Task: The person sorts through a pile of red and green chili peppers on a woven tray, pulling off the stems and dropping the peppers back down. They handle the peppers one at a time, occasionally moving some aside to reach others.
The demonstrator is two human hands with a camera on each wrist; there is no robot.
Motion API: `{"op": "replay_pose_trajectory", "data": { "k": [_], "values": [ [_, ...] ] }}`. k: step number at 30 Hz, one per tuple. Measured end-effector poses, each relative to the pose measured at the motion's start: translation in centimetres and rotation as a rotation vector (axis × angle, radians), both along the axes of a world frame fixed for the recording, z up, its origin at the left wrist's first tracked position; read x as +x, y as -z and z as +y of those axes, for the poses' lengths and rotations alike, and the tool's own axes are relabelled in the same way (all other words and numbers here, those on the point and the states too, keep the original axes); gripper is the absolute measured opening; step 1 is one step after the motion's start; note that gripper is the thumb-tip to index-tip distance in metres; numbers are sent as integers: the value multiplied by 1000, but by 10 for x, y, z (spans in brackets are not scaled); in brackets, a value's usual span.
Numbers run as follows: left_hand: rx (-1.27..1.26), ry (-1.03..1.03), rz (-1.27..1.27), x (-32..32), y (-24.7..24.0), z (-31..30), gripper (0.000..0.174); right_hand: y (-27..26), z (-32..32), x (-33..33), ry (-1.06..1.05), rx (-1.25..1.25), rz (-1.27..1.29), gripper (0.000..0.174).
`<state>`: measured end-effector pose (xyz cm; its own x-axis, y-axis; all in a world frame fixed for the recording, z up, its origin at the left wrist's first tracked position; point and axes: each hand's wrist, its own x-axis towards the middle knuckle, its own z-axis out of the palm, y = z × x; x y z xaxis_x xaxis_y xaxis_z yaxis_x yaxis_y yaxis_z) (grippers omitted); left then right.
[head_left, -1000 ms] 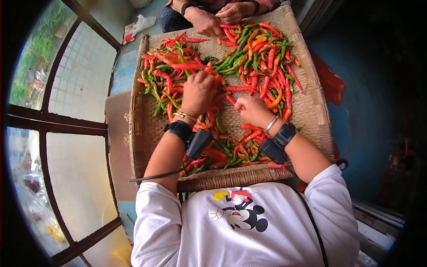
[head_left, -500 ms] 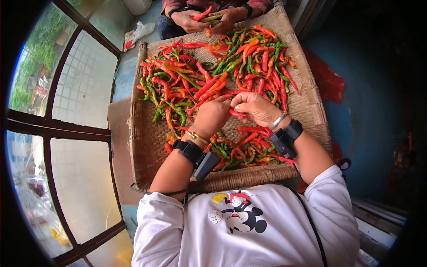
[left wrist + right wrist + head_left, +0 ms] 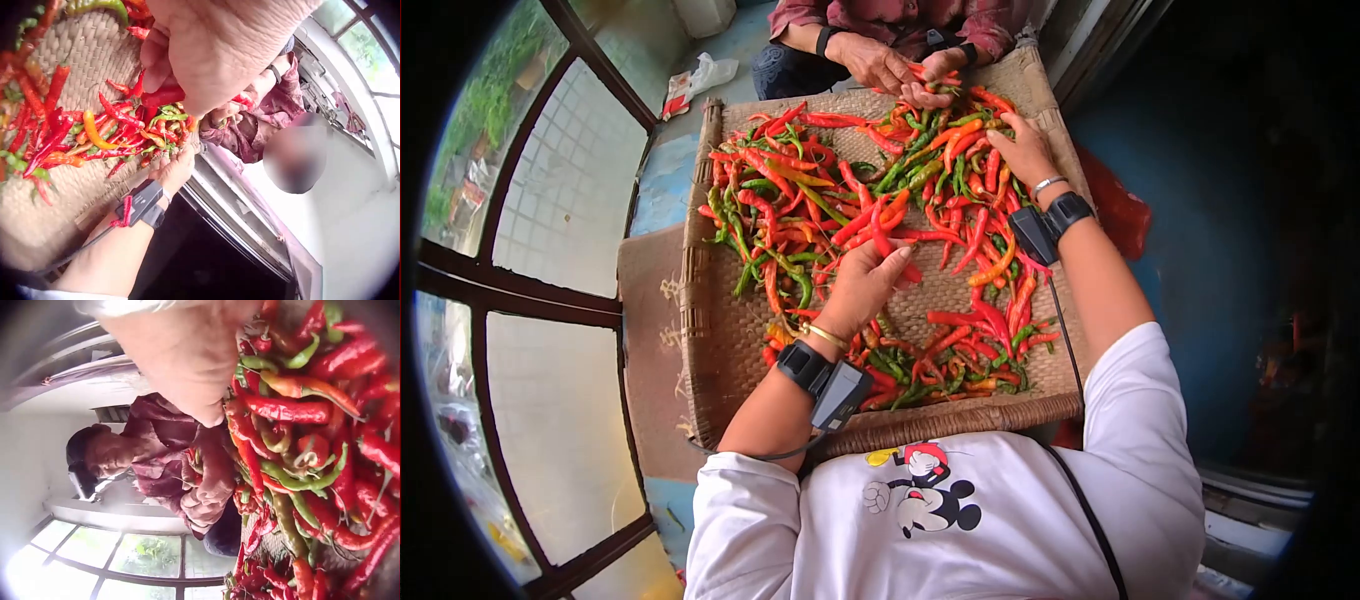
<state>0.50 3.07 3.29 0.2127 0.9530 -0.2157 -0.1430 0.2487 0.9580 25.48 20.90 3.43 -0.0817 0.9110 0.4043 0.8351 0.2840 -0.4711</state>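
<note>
Red chili peppers [image 3: 885, 245] are pinched between the thumb and fingers of the left hand [image 3: 862, 285], over the middle of the woven tray [image 3: 755, 300]. In the left wrist view, the left hand [image 3: 228, 53] grips a red pepper [image 3: 164, 96]. The right hand [image 3: 1028, 155] reaches to the upper right heap of red, orange and green peppers [image 3: 1000, 185], its fingers extended at the heap's edge. The right wrist view has the right hand [image 3: 181, 359] beside mixed peppers [image 3: 294, 411]; its fingertips are mostly hidden there.
Across the tray, another person's hands [image 3: 880, 65] hold several peppers. More peppers lie at the tray's left [image 3: 770, 205] and near edge [image 3: 940, 360]. Windows [image 3: 550, 400] stand at the left, and a red bag [image 3: 1115, 205] lies beyond the tray's right side.
My right hand has left the middle beside the left hand and moved up and right to the far heap. The left hand stays near the middle with peppers. The other person's hands have shifted right.
</note>
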Motion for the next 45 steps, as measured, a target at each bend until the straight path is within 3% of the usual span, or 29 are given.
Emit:
{"op": "replay_pose_trajectory", "data": {
  "k": [2,4,10,16,20,24,27,30,32,33,37,39,45],
  "values": [
    [-20,-7,-3,-1,2,1,20,7,8,-10,63,-214,-167,49],
    [-69,-21,29,-1,0,1,20,4,-11,-31,96,-259,-308,60],
    [-86,9,1,-1,4,2,20,-6,-47,-44,-61,-313,-343,58],
    [-81,-23,2,3,11,2,20,-11,-85,-46,-225,-214,-352,51],
    [-17,-8,59,3,19,1,20,-13,-111,-43,-273,-57,-269,38],
    [6,90,128,4,11,-3,22,-12,-141,-46,-348,-282,-136,24],
    [44,108,147,3,8,-3,21,-6,-164,-58,-490,-385,-68,24],
    [124,80,183,-1,-5,-2,20,-5,-163,-66,-591,-167,-87,28],
    [101,0,327,-5,-22,-3,19,-24,-148,-68,-415,-434,171,27],
    [71,-31,265,-6,-26,-4,19,-24,-137,-69,-344,-359,295,27],
    [93,-67,215,-7,-30,-13,19,-22,-103,-61,-208,-126,92,28],
    [85,-27,259,-11,-23,-15,18,-11,-94,-62,-194,126,-291,35],
    [63,56,297,-11,6,-19,17,-8,-111,-73,-258,-155,-410,35]
  ]
}}
